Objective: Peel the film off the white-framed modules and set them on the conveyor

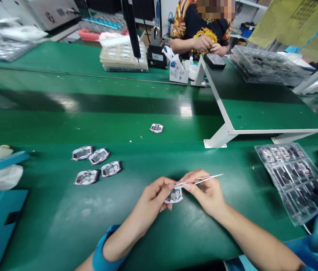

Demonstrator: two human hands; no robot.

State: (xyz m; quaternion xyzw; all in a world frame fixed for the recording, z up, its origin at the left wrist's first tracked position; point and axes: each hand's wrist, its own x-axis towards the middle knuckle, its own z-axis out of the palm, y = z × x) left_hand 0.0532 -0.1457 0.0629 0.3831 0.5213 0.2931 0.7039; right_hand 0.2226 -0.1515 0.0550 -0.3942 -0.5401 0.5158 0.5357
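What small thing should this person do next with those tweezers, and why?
I'd guess the right hand should ease the tweezers tips gently down onto the small circuit module. The left hand seems to be pinching it steady, and the tips already sit right by its edge.

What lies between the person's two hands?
The head view shows a small white-rimmed electronic module and the tips of white tweezers between the left hand and right hand.

This is a factory work room. A long green workbench (97, 126) has clear plastic trays (261, 149) of small parts (290, 174) on it, and another worker (201, 34) is across it.
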